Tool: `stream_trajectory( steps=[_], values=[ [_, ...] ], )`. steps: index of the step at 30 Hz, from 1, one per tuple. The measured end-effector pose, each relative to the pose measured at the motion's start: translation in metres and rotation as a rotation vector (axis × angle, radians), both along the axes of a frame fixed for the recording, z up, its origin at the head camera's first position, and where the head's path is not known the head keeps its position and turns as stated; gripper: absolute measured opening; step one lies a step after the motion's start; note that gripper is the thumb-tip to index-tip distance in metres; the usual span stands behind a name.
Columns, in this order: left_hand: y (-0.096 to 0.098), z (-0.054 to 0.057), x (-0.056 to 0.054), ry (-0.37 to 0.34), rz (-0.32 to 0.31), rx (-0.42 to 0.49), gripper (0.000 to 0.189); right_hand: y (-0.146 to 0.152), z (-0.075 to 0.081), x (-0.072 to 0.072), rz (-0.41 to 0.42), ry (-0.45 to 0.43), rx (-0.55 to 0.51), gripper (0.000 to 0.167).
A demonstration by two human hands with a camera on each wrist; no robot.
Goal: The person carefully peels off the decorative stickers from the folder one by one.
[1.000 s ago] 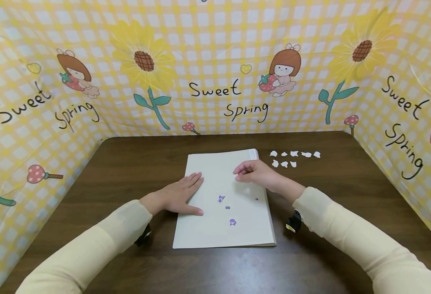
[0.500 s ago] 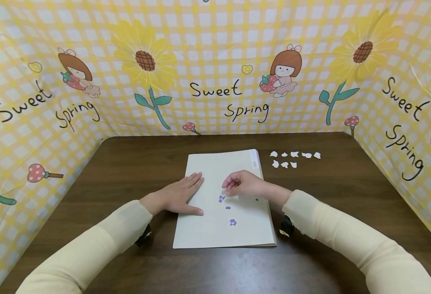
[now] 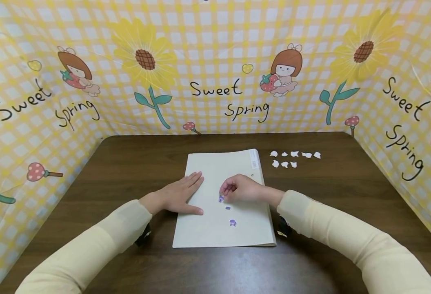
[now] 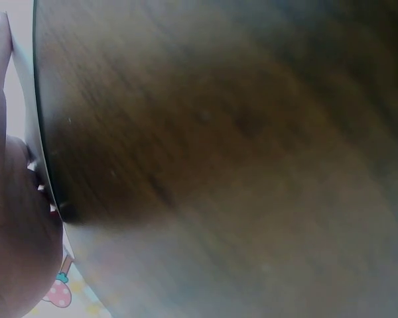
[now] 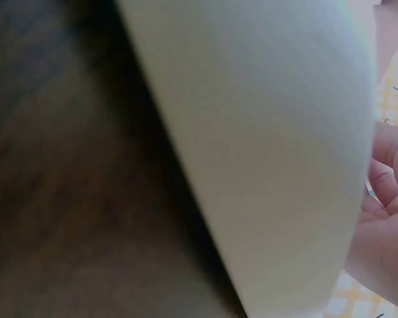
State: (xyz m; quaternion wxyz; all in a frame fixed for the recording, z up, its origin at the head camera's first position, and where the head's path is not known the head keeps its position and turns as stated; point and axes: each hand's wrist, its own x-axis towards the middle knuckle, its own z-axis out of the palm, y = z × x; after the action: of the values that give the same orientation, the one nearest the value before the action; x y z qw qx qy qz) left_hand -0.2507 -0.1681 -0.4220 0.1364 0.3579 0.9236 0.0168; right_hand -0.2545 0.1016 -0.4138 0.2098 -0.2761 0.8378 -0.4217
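Note:
A cream booklet (image 3: 201, 237) with a label at its upper right corner lies on the dark wooden table. My left hand (image 3: 178, 194) rests flat on its left side, fingers and thumb spread. Over the middle of the page, my right hand (image 3: 243, 188) pinches a small cutout, mostly hidden by the curled fingers. Its fingertips are right at a purple figure sticker (image 3: 221, 199). Below are a tiny purple rectangle (image 3: 228, 208) and another purple figure sticker (image 3: 232, 223). In the right wrist view the right hand (image 5: 388, 218) shows partly behind the booklet's edge (image 5: 252, 165).
Several white cutouts (image 3: 294, 154) lie in two rows on the table (image 3: 333, 183), right of the booklet's top corner. A tiny spot (image 3: 252, 175) shows near the booklet's right edge. Yellow checked cloth (image 3: 215, 53) hangs behind and at both sides.
My right hand has moved left and toward me, from the booklet's upper right to the purple figure sticker near the middle. The left hand has stayed in place.

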Motion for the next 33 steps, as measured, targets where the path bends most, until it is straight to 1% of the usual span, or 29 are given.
stream_trajectory(
  steps=[5, 11, 21, 29, 33],
  values=[
    [0.0000, -0.0003, 0.0001, 0.001, 0.000, -0.013, 0.114, -0.0023, -0.0045, 0.0002, -0.010, 0.028, 0.028, 0.011],
    [-0.0002, 0.0006, -0.0001, -0.004, 0.003, -0.019, 0.115, -0.0059, -0.0055, 0.0012, -0.040, 0.048, 0.053, 0.011],
    [-0.0026, -0.0040, -0.0015, 0.003, 0.005, -0.009, 0.115, -0.0090, -0.0079, 0.0014, -0.034, 0.084, 0.054, 0.011],
    [-0.0009, -0.0021, 0.0004, -0.008, 0.002, 0.002, 0.114, -0.0092, -0.0059, 0.0042, -0.027, 0.110, 0.070, 0.009],
    [0.0007, -0.0007, 0.0004, -0.008, 0.000, 0.005, 0.114, -0.0088, -0.0061, 0.0044, -0.037, 0.121, 0.074, 0.009]
  ],
)
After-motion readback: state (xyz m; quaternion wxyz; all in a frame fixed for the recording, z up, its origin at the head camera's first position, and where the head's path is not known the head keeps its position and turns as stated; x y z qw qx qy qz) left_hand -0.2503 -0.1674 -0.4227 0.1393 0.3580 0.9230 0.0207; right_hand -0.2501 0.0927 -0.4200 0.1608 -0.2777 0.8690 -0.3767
